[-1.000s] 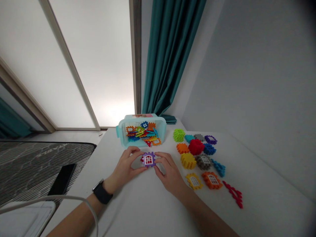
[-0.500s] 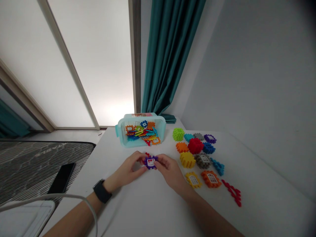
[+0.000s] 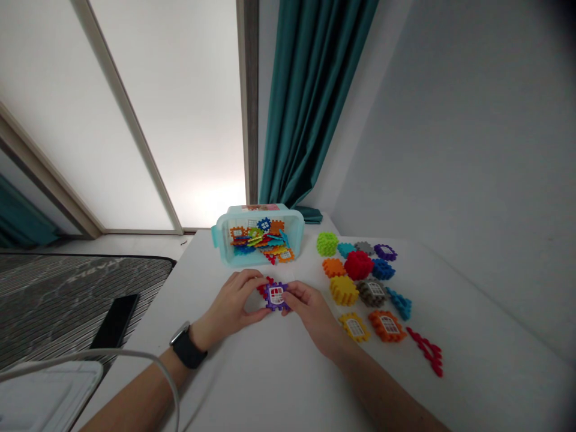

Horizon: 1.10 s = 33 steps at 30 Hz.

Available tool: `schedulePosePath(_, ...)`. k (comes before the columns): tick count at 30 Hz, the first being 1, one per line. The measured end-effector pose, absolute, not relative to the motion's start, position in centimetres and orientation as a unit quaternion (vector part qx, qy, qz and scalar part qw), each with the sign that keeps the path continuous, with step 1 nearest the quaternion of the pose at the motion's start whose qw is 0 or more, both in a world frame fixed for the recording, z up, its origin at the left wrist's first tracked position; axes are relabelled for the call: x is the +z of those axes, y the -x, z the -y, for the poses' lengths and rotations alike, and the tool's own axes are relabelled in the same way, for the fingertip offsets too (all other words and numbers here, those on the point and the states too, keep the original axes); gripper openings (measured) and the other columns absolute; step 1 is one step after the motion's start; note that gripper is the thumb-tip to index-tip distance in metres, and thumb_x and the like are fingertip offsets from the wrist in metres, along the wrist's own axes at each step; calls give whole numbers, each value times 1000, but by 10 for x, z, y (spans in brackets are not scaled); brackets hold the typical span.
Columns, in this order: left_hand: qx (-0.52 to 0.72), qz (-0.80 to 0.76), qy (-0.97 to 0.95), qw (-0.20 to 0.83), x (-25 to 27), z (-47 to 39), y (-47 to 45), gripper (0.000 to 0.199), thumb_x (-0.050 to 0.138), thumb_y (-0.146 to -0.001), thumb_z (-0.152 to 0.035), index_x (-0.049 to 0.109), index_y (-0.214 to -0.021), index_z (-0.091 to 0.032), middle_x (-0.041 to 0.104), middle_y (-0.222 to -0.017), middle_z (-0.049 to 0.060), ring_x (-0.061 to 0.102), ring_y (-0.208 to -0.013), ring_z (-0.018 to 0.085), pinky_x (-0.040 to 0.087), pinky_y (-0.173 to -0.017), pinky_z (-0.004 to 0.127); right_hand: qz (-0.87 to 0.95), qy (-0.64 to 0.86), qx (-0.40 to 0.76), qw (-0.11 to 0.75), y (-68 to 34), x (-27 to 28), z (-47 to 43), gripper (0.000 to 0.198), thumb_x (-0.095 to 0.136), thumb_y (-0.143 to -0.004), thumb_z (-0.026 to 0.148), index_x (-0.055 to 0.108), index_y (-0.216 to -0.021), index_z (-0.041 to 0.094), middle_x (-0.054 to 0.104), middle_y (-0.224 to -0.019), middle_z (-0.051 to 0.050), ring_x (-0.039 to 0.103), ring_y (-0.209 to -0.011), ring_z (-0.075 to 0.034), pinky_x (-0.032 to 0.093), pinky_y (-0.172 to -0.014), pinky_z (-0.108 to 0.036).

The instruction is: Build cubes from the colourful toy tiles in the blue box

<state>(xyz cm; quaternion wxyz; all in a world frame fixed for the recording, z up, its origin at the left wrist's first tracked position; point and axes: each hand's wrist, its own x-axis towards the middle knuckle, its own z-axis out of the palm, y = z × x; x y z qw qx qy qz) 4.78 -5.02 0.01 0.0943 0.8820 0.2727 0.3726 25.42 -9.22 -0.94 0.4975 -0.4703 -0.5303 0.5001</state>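
Purple plastic panel, squarish w/ toothed edges & a white arched window (image 3: 275, 294), is held mid-way over the white bench (image 3: 252, 384), just this side of the see-thru light-teal plastic bin (image 3: 297, 237). L hand (image 3: 234, 305) pinches its left side, thumb at the lower corner, index finger up by a bumpy red plastic pc. (image 3: 261, 290); R hand (image 3: 312, 309) grips the right edge, thumb on the front, fingertips mostly hidden. Red pc. sits behind/beside the panel & pokes out past its upper-left; can't tell if the two are joined or only touching. To handle this well, IMO: keep L hand as the steady anchor & let R hand do the fine turning, pressing on the solid frame, not the window bars, which prob. flex more. If pushing pcs. together, line up teeth w/ gaps 1st, then press evenly near the contact edge, bc a lopsided shove could twist them apart. Tilting the panel a bit would help, since fingers partly block that left edge. Stay low over the bench so a slip = short drop, & mind the toothed yellow plastic window panel (image 3: 354, 327) near the R wrist.
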Motion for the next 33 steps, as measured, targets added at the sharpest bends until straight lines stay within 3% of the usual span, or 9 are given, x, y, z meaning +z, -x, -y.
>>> schedulePosePath(4, 389, -283, -868, 123, 0, 49, -45, 44, 73, -80, -25, 56, -121, -21, 59, -117, 11, 61, -108, 24, 55, -91, 39, 655, 468, 307, 508, -264, -9, 95, 28, 58, -92, 31, 59, -117, 20, 70, -99, -7, 66, -87, -21, 57, -80, -38)
schedulePosePath(8, 394, -287, -863, 132, 0, 46, -42, 44, 72, -81, -23, 56, -121, -21, 57, -119, 12, 60, -111, 25, 55, -95, 41, 797, 402, 116, 436, -275, -4, 96, 45, 62, -88, 20, 52, -131, 25, 61, -131, -12, 56, -123, -27, 47, -106, -49)
schedulePosePath(13, 395, -276, -865, 138, 0, 47, -42, 43, 72, -82, -23, 56, -121, -21, 56, -120, 12, 59, -112, 25, 54, -96, 42, 843, 381, 60, 376, -277, -4, 94, 40, 59, -90, 15, 53, -129, 24, 58, -136, -11, 53, -127, -26, 48, -107, -48)
schedulePosePath(22, 387, -267, -870, 148, 2, 48, -44, 43, 71, -83, -23, 55, -123, -22, 56, -118, 11, 59, -111, 24, 54, -96, 40, 844, 385, 63, 369, -275, -7, 96, 32, 57, -91, 13, 59, -121, 25, 58, -133, -11, 55, -123, -25, 49, -104, -46)
schedulePosePath(28, 388, -266, -873, 126, 0, 47, -39, 39, 67, -88, -27, 57, -125, -22, 56, -119, 12, 58, -110, 24, 53, -95, 39, 781, 402, 196, 436, -268, -9, 97, 23, 58, -92, 19, 62, -114, 25, 59, -125, -10, 57, -119, -23, 48, -104, -40)
schedulePosePath(33, 386, -276, -870, 135, 2, 49, -40, 13, 59, -94, -22, 66, -104, -22, 58, -113, 9, 59, -104, 21, 52, -91, 36, 729, 410, 327, 440, -263, -9, 96, 16, 54, -95, 27, 66, -104, 23, 66, -99, -5, 64, -92, -18, 52, -79, -29)
